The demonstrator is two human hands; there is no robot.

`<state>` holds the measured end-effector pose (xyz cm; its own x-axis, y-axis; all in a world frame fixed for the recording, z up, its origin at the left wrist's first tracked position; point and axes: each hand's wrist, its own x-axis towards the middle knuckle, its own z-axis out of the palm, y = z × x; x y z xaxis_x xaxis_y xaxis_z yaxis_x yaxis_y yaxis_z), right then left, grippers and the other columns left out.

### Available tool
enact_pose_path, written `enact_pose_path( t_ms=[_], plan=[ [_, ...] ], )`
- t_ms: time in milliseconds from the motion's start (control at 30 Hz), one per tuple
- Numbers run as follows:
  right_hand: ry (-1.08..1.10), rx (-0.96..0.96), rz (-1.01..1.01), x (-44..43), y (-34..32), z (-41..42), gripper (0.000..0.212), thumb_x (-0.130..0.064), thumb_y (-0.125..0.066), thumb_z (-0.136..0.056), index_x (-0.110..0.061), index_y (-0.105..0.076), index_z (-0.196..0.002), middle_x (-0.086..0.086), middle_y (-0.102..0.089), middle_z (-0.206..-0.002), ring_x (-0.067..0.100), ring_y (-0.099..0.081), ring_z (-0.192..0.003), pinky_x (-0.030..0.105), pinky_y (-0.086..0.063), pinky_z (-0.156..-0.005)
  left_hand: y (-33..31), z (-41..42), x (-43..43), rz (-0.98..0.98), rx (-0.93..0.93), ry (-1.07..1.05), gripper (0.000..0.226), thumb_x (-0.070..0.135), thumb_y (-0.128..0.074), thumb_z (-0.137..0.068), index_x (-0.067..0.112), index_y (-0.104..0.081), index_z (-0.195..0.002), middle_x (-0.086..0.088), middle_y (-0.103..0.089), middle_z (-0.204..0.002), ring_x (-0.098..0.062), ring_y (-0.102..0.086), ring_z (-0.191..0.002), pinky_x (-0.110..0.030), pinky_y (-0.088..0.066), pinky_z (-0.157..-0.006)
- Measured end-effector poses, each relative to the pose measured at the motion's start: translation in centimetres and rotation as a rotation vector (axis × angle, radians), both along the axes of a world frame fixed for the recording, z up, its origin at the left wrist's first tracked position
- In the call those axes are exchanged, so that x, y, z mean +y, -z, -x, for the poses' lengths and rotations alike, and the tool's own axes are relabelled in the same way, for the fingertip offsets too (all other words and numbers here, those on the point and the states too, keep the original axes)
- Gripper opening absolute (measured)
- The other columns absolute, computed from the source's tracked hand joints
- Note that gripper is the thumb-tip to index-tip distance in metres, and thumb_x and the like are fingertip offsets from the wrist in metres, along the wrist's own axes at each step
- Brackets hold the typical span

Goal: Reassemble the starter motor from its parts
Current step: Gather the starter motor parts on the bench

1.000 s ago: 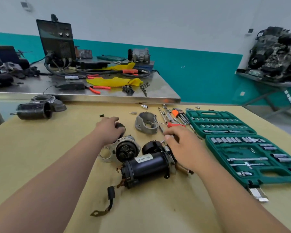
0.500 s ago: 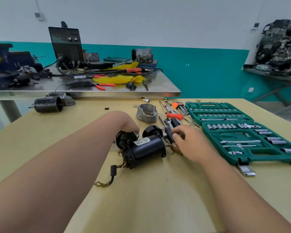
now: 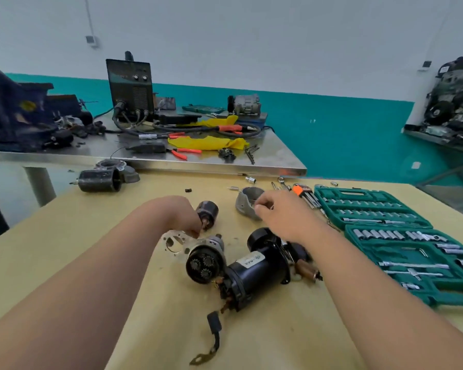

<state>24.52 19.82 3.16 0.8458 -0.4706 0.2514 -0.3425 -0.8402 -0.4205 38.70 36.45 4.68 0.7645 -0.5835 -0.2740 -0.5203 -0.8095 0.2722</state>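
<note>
The black motor body (image 3: 257,273) with a white label lies mid-table. The gear housing (image 3: 205,263) leans against its left end, showing three small gears. My left hand (image 3: 185,217) curls its fingertips onto the far edge of that housing's silver flange (image 3: 174,243), right beside the lower end of a small black cylinder (image 3: 207,209). My right hand (image 3: 284,217) reaches over a round black cap (image 3: 259,237) and curls its fingers on the rim of the grey nose housing (image 3: 245,201). A copper-coloured part (image 3: 308,271) lies under my right wrist. A cable with a lug (image 3: 214,327) trails toward me.
An open green socket set (image 3: 401,236) fills the right side of the table. Orange-handled hex keys (image 3: 302,189) and a loose socket (image 3: 250,179) lie behind the nose housing. A black cylindrical casing (image 3: 99,180) sits far left. A steel bench (image 3: 145,162) with a welder (image 3: 130,86) stands behind.
My right hand has left the motor body's right end and moved up to the grey nose housing. My left hand has drawn back, uncovering the gear housing and the black cylinder.
</note>
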Motion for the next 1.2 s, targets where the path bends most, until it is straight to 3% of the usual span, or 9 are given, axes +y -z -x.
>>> enact_pose_path(
  t_ms=[100, 200, 367, 500, 567, 700, 833, 1000, 1200],
  plan=[
    [-0.042, 0.134, 0.121, 0.4, -1.7, -5.1, 0.024, -0.023, -0.047, -0.093, -0.024, -0.069, -0.103, -0.002, -0.068, -0.104, 0.013, -0.060, -0.084, 0.027, -0.046, -0.067, 0.7, -0.3, -1.2, 0.019, -0.011, -0.016, 0.027, 0.036, -0.059, -0.087, 0.009, -0.056, -0.087, -0.004, -0.061, -0.085, -0.018, -0.056, -0.069, -0.027, -0.042, -0.052],
    [-0.036, 0.279, 0.157, 0.8, -2.1, -9.2, 0.034, -0.011, -0.042, -0.091, -0.012, -0.067, -0.114, 0.009, -0.066, -0.116, 0.028, -0.061, -0.102, 0.038, -0.052, -0.089, 2.0, 1.0, -4.6, -0.239, -0.086, 0.096, 0.037, 0.044, -0.052, -0.089, 0.013, -0.052, -0.108, -0.005, -0.049, -0.086, -0.026, -0.056, -0.081, -0.032, -0.049, -0.073],
    [-0.109, 0.414, 0.065, 1.7, -1.0, -13.9, 0.042, -0.044, -0.043, -0.098, -0.007, -0.061, -0.090, 0.009, -0.061, -0.087, 0.029, -0.057, -0.078, 0.032, -0.041, -0.063, 3.2, 1.4, -7.5, -0.481, 0.015, 0.170, 0.052, 0.066, -0.054, -0.081, 0.023, -0.052, -0.111, -0.002, -0.051, -0.084, -0.025, -0.053, -0.093, -0.038, -0.045, -0.078],
    [-0.082, 0.644, 0.008, 2.2, 0.8, -15.8, 0.069, -0.064, -0.034, -0.094, -0.006, -0.061, -0.121, 0.014, -0.059, -0.123, 0.031, -0.056, -0.103, 0.036, -0.038, -0.077, 3.9, 1.1, -6.8, -0.491, -0.093, 0.410, 0.068, 0.057, -0.057, -0.086, 0.019, -0.045, -0.141, -0.007, -0.053, -0.134, -0.032, -0.048, -0.123, -0.046, -0.040, -0.104],
    [-0.088, 0.676, -0.034, 2.3, 1.4, -16.3, 0.068, -0.064, -0.036, -0.093, -0.005, -0.063, -0.116, 0.014, -0.062, -0.117, 0.030, -0.056, -0.098, 0.036, -0.039, -0.077, 3.2, 0.8, -4.8, -0.297, -0.059, 0.345, 0.063, 0.051, -0.064, -0.081, 0.021, -0.051, -0.136, -0.004, -0.058, -0.128, -0.027, -0.055, -0.114, -0.040, -0.047, -0.097],
    [-0.073, 0.611, -0.159, 2.1, 1.6, -16.3, 0.041, -0.042, -0.058, -0.087, -0.004, -0.056, -0.072, 0.015, -0.060, -0.081, 0.030, -0.058, -0.075, 0.036, -0.047, -0.070, 2.3, -0.9, 0.5, 0.234, 0.078, 0.172, 0.005, 0.029, -0.065, -0.074, 0.025, -0.064, -0.076, 0.015, -0.064, -0.058, 0.001, -0.060, -0.055, -0.016, -0.043, -0.049],
    [-0.018, 0.324, -0.225, 2.0, 1.4, -14.1, 0.039, -0.045, -0.070, -0.076, -0.008, -0.057, -0.072, 0.008, -0.060, -0.071, 0.022, -0.058, -0.063, 0.031, -0.047, -0.055, 3.7, -2.5, 2.9, 0.855, 0.227, -0.046, 0.020, 0.009, -0.056, -0.080, 0.025, -0.067, -0.082, 0.003, -0.064, -0.069, -0.013, -0.058, -0.062, -0.021, -0.045, -0.056],
    [-0.114, -0.273, -0.856, 2.3, -1.5, -7.3, 0.026, -0.037, -0.077, -0.068, -0.022, -0.066, -0.086, 0.000, -0.074, -0.074, 0.016, -0.072, -0.069, 0.030, -0.054, -0.057, 4.4, -2.0, 3.2, 1.752, 0.966, -0.354, 0.010, 0.013, -0.052, -0.079, 0.010, -0.062, -0.082, -0.006, -0.054, -0.062, -0.024, -0.054, -0.049, -0.030, -0.046, -0.056],
    [-0.204, -0.455, -1.996, 4.6, -1.2, 2.7, 0.061, -0.047, -0.074, -0.062, 0.000, -0.069, -0.101, 0.015, -0.064, -0.091, 0.030, -0.064, -0.076, 0.042, -0.054, -0.072, -0.1, 2.7, 2.1, 2.064, 1.434, -0.017, 0.028, 0.039, -0.056, -0.066, 0.012, -0.065, -0.067, 0.001, -0.054, -0.059, -0.016, -0.053, -0.045, -0.021, -0.046, -0.049]
  ],
)
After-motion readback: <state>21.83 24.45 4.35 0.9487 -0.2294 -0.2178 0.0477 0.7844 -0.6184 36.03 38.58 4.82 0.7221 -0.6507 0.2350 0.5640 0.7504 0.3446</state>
